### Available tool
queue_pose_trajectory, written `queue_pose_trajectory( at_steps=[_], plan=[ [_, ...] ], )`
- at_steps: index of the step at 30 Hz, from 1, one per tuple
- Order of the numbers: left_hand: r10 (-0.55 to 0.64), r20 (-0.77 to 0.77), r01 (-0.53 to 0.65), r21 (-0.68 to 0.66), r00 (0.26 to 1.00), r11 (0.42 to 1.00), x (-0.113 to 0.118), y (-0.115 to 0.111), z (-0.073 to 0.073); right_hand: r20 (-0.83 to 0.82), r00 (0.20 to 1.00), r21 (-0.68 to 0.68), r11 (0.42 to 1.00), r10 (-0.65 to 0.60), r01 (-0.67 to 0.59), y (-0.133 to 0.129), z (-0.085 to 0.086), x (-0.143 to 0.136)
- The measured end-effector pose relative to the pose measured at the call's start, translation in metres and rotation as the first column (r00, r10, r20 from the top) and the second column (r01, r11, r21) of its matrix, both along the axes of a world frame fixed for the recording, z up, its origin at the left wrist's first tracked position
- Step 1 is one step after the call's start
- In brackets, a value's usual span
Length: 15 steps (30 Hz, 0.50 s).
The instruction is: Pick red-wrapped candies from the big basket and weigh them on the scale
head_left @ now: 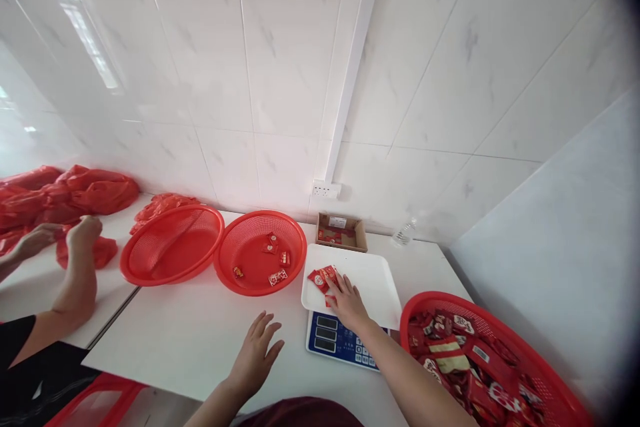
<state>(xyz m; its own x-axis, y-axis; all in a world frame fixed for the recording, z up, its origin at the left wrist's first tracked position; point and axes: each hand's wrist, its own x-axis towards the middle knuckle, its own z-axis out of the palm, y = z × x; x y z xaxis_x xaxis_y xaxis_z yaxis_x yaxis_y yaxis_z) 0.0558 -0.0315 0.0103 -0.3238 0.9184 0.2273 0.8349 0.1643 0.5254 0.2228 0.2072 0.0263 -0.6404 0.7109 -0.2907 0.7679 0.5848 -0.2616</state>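
Observation:
My right hand [347, 303] rests over several small red wrapped packets [319, 280] on the white tray [373, 280] of a weighing scale. Its fingers are spread, the fingertips touch the packets, and the thumb side is partly hidden. Below the tray shows the scale's blue panel [345, 337] with dark displays and keys. Over the white table, left of the scale, my left hand [255, 353] hovers open, fingers apart and holding nothing. Ahead of it a round red basket [226, 260] contains a few small wrapped packets [277, 277].
Another red basket [131, 267] stands to the left. A large red basket [425, 300] full of packets is at my right. By the wall are a cardboard box [361, 237] and a clear plastic item [404, 233]. At far left, a co-worker's hands [83, 233] handle red plastic bags [100, 190].

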Motion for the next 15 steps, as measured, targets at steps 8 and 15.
queue_pose_trajectory(
  at_steps=[8,15],
  plan=[
    [0.004,-0.026,-0.005,-0.015,1.0,1.0,-0.006,-0.009,-0.005,0.001,0.995,0.028,0.994,0.101,-0.101,-0.001,0.002,-0.009],
    [0.001,-0.034,-0.002,-0.037,0.999,0.999,-0.011,-0.009,-0.011,-0.203,0.977,0.052,0.997,0.06,-0.05,0.001,-0.003,0.007]
  ],
)
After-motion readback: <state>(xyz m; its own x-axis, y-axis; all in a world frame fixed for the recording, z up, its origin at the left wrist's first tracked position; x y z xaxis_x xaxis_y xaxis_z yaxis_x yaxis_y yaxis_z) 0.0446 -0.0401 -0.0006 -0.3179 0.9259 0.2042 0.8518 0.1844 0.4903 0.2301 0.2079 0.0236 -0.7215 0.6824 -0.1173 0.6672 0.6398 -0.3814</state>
